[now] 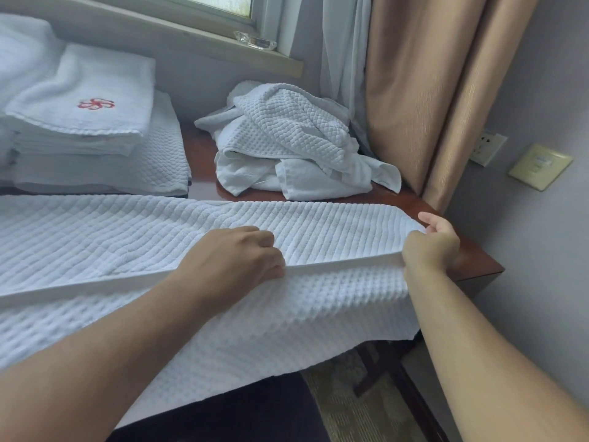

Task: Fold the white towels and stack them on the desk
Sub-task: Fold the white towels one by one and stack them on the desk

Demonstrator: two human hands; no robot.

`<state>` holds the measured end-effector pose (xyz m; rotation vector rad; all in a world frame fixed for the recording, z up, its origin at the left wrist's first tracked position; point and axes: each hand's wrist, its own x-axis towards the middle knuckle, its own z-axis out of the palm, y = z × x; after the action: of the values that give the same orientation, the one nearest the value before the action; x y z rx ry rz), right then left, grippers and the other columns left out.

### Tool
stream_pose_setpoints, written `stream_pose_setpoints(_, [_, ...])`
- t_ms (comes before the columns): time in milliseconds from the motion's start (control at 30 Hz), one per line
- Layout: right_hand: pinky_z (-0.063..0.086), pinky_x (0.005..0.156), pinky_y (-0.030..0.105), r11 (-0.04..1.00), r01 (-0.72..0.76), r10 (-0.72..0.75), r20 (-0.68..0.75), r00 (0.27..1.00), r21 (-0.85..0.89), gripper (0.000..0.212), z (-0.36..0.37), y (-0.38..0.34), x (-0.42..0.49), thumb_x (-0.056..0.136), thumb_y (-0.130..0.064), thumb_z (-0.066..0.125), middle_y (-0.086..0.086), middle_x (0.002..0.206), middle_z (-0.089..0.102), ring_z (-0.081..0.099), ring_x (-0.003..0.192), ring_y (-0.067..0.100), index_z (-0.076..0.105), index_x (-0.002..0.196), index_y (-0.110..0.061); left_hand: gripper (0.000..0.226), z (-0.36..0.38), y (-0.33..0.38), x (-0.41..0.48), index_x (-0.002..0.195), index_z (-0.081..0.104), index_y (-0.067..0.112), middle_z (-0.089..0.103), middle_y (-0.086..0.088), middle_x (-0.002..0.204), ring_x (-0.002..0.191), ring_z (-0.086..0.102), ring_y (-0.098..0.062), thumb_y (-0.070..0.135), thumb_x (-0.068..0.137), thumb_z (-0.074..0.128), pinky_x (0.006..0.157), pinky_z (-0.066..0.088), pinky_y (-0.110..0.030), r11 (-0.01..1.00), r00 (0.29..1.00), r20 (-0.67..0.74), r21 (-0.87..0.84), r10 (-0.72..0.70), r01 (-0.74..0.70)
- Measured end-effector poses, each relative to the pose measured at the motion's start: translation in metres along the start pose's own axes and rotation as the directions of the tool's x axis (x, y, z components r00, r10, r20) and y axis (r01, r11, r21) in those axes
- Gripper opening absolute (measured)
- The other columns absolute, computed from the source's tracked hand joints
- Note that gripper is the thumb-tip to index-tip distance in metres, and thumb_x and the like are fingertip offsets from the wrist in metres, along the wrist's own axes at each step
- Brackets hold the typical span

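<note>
**Forearms out over the waffle towel**

Both forearms (95, 362) reached from the near edge, and under them I saw the white waffle towel (127, 237) spread across the desk (478, 266), its near part hanging over the front edge. My view showed the left hand (236, 256) knuckles up, fingers curled and pinching the towel's flat hem band. Along that band to the right, the right hand (430, 244) had its fingers wrapped round the towel's end, thumb side towards me, right at the desk's corner.

Beyond the left fingers, further back on the desk, sat a crumpled pile (287, 138) of white towels. Well to the left of those fingers stood the folded stack (86, 122), its top piece bearing a red emblem. Behind the right fingers hung a tan curtain (430, 90), and to their right the wall carried two plates (540, 165). A glass dish (255, 41) rested on the window sill, far back.
</note>
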<state>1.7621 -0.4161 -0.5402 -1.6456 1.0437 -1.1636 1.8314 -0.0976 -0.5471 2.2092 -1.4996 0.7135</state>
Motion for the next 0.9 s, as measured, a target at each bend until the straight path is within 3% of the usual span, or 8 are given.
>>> stream_pose_setpoints(133, [0.031,0.098,0.033,0.914,0.166,-0.199,-0.052,0.979,-0.369,0.053,0.000,-0.006,-0.012,0.081,0.006,0.050,0.007,0.136,0.049,0.045,0.124,0.032,0.071,0.119,-0.023,0.036,-0.001,0.001,0.000,0.084,0.076,0.028,0.061,0.009,0.079,0.073,0.057,-0.018,0.050,0.096,0.050,0.059,0.047,-0.035,0.999,0.998,0.052,0.046,-0.018,0.015])
stream_pose_setpoints(233, [0.027,0.109,0.044,0.677,0.498,-0.470,0.203,0.859,-0.542,0.039,0.004,-0.015,-0.025,0.088,-0.013,0.057,0.008,0.140,0.052,0.041,0.131,0.035,0.070,0.124,-0.018,0.052,-0.002,0.004,0.001,0.101,0.073,0.032,0.066,0.009,0.107,0.095,0.060,-0.018,0.058,0.101,0.029,0.083,0.046,-0.035,0.993,0.989,0.114,0.075,-0.097,0.089])
stream_pose_setpoints(433, [-0.003,0.124,0.051,0.466,0.520,0.168,0.649,0.742,-0.716,0.079,0.021,-0.004,-0.025,0.096,-0.069,0.011,0.000,0.170,-0.008,-0.012,0.155,0.030,0.006,0.162,-0.028,0.067,0.005,-0.004,-0.005,0.156,0.010,0.048,0.013,0.016,0.166,0.153,0.010,-0.013,0.070,0.093,0.002,0.124,0.007,-0.043,0.947,0.819,0.479,0.104,-0.315,0.304])
stream_pose_setpoints(567, [0.013,0.121,0.050,0.528,0.525,0.085,0.657,0.749,-0.667,0.073,0.019,-0.007,-0.025,0.096,-0.065,0.020,0.003,0.167,0.022,0.014,0.154,0.031,0.033,0.156,-0.027,0.070,0.006,-0.006,-0.010,0.155,-0.009,0.048,-0.011,0.017,0.166,0.153,-0.014,-0.010,0.071,0.089,-0.001,0.124,-0.009,-0.044,0.939,0.763,0.565,0.067,-0.314,0.337])
stream_pose_setpoints(633, [0.040,0.099,0.045,0.790,0.433,-0.091,0.616,0.782,-0.433,0.051,0.008,-0.011,-0.029,0.093,-0.052,0.037,-0.002,0.115,0.067,0.055,0.118,0.024,0.069,0.108,-0.015,0.070,0.006,-0.004,-0.010,0.156,-0.005,0.047,-0.007,0.016,0.167,0.153,-0.011,-0.011,0.070,0.091,0.002,0.124,-0.007,-0.045,0.938,0.774,0.544,0.076,-0.323,0.339])
stream_pose_setpoints(700, [0.041,0.089,0.034,0.904,0.376,-0.250,0.460,0.852,-0.206,0.032,-0.013,-0.008,-0.032,0.095,-0.036,0.050,-0.013,0.088,0.062,0.055,0.101,0.016,0.069,0.082,-0.014,0.067,0.005,-0.002,-0.011,0.157,0.007,0.047,0.004,0.016,0.167,0.154,-0.001,-0.011,0.070,0.094,0.007,0.125,-0.001,-0.044,0.938,0.808,0.490,0.065,-0.327,0.340])
stream_pose_setpoints(800, [0.038,0.090,0.030,0.872,0.408,-0.373,0.173,0.912,-0.272,0.018,-0.055,0.017,-0.032,0.095,-0.024,0.056,-0.002,0.108,0.064,0.053,0.109,0.022,0.073,0.097,-0.018,0.062,-0.001,0.003,-0.011,0.148,0.038,0.047,0.035,0.017,0.158,0.146,0.025,-0.009,0.067,0.094,0.015,0.120,0.019,-0.038,0.954,0.893,0.341,0.038,-0.293,0.299])
stream_pose_setpoints(900, [0.047,0.081,0.035,0.968,0.190,-0.189,0.020,0.982,-0.166,0.010,-0.095,0.052,-0.038,0.089,-0.029,0.055,-0.002,0.106,0.059,0.058,0.094,0.020,0.064,0.093,-0.032,0.051,-0.006,0.008,-0.010,0.135,0.054,0.046,0.051,0.022,0.141,0.129,0.043,-0.007,0.063,0.097,0.024,0.109,0.034,-0.034,0.964,0.924,0.292,-0.023,-0.247,0.265])
